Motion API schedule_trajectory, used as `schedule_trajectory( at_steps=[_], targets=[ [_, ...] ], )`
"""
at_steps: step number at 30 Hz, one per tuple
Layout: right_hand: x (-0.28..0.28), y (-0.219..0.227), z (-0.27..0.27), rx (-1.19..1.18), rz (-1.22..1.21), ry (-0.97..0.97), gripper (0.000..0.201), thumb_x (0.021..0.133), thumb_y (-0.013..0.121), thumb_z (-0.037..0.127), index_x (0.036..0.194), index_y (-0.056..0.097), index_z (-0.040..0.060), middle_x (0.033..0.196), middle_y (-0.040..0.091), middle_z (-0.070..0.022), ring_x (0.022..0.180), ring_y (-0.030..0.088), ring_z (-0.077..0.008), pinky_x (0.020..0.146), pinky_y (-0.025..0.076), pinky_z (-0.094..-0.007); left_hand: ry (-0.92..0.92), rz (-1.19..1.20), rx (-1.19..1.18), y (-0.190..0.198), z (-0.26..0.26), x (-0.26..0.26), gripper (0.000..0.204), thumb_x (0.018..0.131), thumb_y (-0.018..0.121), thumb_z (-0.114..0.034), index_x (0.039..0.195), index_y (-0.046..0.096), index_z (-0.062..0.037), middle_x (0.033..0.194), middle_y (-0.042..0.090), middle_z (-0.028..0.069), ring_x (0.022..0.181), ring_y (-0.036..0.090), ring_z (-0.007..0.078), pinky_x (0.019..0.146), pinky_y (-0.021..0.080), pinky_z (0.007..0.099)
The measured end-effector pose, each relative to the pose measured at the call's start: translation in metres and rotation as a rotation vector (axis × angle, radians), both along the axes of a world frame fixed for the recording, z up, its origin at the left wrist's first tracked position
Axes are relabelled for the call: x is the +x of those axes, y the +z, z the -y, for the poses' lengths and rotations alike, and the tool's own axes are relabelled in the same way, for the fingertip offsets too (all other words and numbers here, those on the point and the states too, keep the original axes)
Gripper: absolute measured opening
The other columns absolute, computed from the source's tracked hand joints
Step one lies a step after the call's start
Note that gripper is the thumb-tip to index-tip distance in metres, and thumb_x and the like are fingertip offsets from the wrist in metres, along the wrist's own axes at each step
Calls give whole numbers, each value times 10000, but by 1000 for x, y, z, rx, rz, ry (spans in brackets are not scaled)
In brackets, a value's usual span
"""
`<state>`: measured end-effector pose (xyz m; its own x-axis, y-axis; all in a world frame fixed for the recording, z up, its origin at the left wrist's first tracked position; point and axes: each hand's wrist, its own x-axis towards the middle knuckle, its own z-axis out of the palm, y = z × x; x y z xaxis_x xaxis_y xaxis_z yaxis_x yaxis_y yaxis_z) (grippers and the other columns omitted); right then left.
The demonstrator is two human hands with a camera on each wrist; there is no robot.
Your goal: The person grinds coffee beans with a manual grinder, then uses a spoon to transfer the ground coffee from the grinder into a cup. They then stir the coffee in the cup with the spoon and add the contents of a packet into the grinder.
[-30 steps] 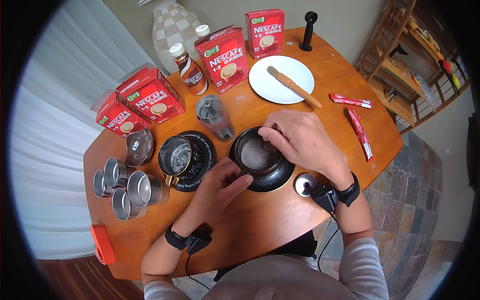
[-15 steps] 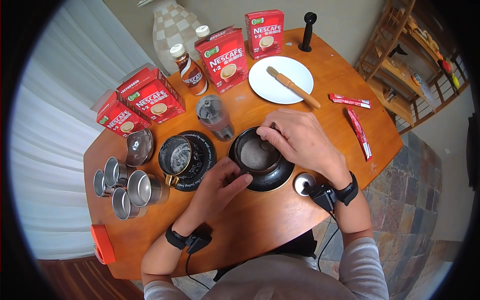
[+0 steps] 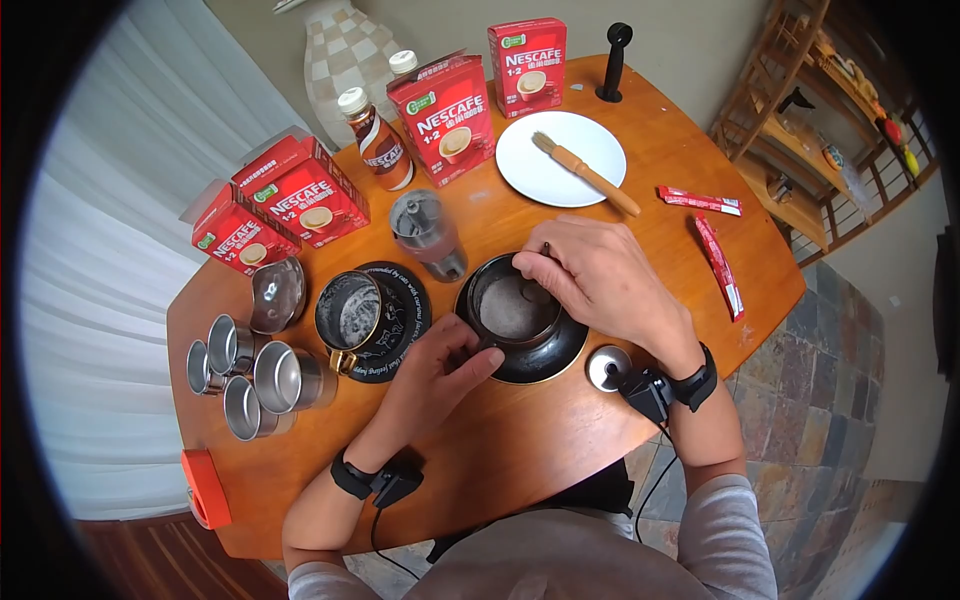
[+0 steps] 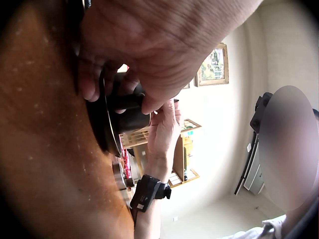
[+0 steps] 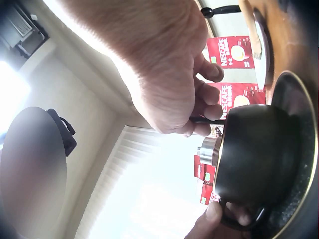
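In the head view, a black cup (image 3: pixel 513 338) with greyish-brown contents stands on a black saucer (image 3: pixel 545 367) with a gold rim. My left hand (image 3: pixel 440 365) pinches the cup's handle (image 5: pixel 244 225) between thumb and fingers, at the near left side. Over the cup's far right rim, my right hand (image 3: pixel 610 275) holds a dark spoon (image 5: pixel 207 120) with bent fingers, its lower end inside the cup. A second black cup (image 3: pixel 349 312) with a gold handle and pale residue sits left on a printed black saucer (image 3: pixel 405 285).
Behind the cups stand a clear grinder-like cylinder (image 3: pixel 428 235), red Nescafe boxes (image 3: pixel 450 115) and a bottle (image 3: pixel 380 145). A brush (image 3: pixel 585 175) lies across a white plate (image 3: pixel 520 165). Metal cups (image 3: pixel 285 378) crowd the left; a metal lid (image 3: pixel 608 369) and red sachets (image 3: pixel 720 268) lie right.
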<state>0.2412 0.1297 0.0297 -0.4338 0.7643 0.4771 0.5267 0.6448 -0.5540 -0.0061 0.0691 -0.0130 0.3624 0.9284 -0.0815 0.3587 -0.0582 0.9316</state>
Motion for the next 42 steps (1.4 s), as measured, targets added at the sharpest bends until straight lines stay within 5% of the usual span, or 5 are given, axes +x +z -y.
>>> schedule_trajectory(
  at_steps=[42],
  targets=[
    [-3,-2,0,-17,-43,-69,246,1008,678,231,910,705,6,825,700,-179,801,679,-402,711,527,-473,-21,38,-2,-5,-2,-3,322,988,779,-248,903,613,15,917,507,23,744,491,91,666,422,271]
  ],
)
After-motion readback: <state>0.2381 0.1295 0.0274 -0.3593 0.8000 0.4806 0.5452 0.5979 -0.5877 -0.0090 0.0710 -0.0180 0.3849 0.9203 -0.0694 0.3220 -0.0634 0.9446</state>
